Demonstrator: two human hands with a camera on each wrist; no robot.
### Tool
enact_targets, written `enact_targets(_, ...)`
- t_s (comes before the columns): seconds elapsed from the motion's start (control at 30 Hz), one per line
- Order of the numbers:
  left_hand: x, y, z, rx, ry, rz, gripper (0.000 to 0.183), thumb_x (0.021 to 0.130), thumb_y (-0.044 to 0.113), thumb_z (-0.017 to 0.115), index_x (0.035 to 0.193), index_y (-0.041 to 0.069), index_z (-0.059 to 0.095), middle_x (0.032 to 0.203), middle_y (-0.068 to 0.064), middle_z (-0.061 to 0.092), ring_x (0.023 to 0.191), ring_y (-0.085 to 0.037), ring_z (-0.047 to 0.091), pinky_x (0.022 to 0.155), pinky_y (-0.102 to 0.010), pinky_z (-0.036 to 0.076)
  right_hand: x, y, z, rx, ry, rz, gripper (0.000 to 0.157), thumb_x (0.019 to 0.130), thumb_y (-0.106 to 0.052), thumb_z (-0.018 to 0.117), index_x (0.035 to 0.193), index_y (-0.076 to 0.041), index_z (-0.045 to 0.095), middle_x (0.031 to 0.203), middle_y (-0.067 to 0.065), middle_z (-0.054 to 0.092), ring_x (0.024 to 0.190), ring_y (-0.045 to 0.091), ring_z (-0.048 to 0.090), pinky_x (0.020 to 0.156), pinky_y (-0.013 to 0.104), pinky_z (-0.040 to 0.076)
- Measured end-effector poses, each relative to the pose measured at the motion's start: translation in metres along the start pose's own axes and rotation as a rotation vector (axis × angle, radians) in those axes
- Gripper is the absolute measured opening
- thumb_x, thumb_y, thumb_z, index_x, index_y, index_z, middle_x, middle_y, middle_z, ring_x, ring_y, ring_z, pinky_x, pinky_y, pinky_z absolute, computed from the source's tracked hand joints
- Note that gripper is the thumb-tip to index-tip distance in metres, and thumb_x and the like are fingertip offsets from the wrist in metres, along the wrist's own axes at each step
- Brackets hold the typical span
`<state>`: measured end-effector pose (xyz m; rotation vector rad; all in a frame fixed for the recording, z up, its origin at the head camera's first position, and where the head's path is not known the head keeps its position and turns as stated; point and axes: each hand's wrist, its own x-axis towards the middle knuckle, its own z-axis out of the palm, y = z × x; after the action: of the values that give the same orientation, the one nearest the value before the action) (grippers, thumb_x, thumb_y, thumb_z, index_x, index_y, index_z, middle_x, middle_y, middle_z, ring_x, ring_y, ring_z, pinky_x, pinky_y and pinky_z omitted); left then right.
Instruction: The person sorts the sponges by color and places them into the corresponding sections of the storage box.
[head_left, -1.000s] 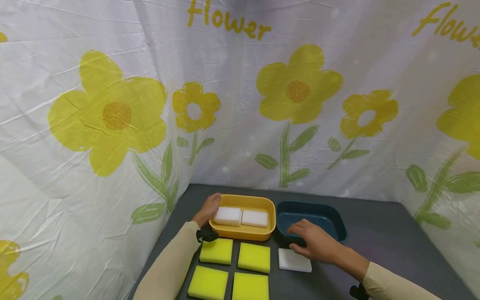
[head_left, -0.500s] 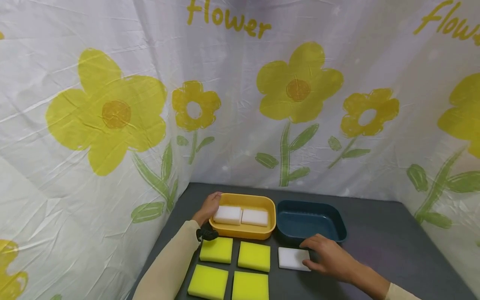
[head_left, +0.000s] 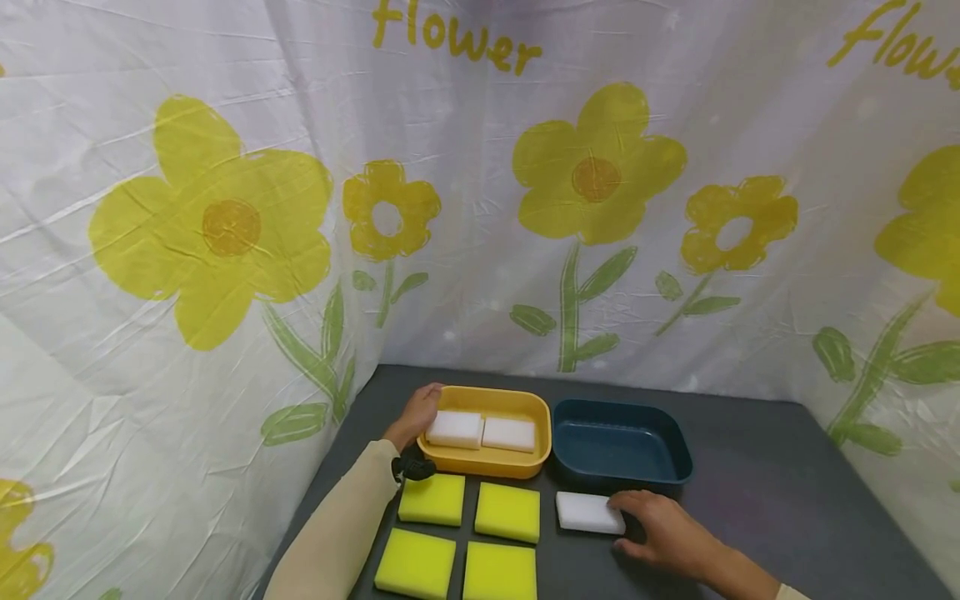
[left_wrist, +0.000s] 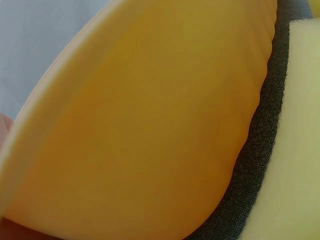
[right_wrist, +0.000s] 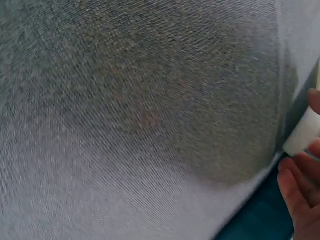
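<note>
My left hand (head_left: 417,417) grips the left end of a yellow plastic container (head_left: 491,465). Two white sponges (head_left: 456,428) show side by side inside it. The container's wall (left_wrist: 150,130) fills much of the left wrist view. My right hand (head_left: 667,533) pinches the right end of another white sponge (head_left: 589,512), in front of a dark blue container (head_left: 622,477). In the right wrist view, this sponge (right_wrist: 302,134) sits between thumb and fingers. Several yellow sponges (head_left: 507,512) lie in two rows in front of the yellow container.
Both containers stand side by side on a dark grey tabletop (head_left: 765,492). A white curtain (head_left: 480,292) printed with yellow flowers hangs behind the table and along its sides.
My right hand has come down from over the dark blue container's front edge, toward me, and taken hold of the white sponge's right end. The left hand has stayed on the yellow container.
</note>
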<state>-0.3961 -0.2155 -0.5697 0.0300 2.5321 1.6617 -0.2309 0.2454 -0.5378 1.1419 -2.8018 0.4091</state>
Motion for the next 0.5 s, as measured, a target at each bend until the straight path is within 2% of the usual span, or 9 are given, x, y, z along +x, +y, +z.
enact_targets(0.2,-0.0002,0.0018,-0.0013,0.009,-0.010,0.011,0.055,0.122,0.027,0.028,0.168,-0.003,0.037,0.175,-0.026,0.033,0.164,-0.048,0.028,0.132,-0.064,0.026,0.0006,0.0005,0.0067,-0.018,0.054,0.004,0.039,0.087,-0.031,0.094,0.116,-0.013,0.077,0.126,0.010,0.078,0.112,0.028,0.076,0.090,0.046,0.065)
enact_targets(0.33,0.0001,0.0008,-0.0012,0.009,-0.010,0.007,0.055,0.122,0.028,0.029,0.168,-0.002,0.037,0.175,-0.025,0.034,0.164,-0.047,0.030,0.133,-0.064,0.026,0.0027,0.0001,0.0088,0.014,0.031,0.038,0.039,0.086,-0.030,0.094,0.116,-0.015,0.075,0.123,0.004,0.078,0.110,0.022,0.075,0.090,0.044,0.064)
enact_targets(0.5,0.0001,-0.0001,-0.0003,0.011,-0.002,0.001,0.054,0.122,0.029,0.030,0.167,0.000,0.040,0.174,-0.025,0.037,0.162,-0.047,0.033,0.132,-0.063,0.028,0.0043,0.0011,0.0102,0.057,-0.016,0.096,0.041,0.087,-0.035,0.095,0.116,-0.017,0.072,0.115,-0.003,0.077,0.099,0.014,0.072,0.082,0.039,0.062)
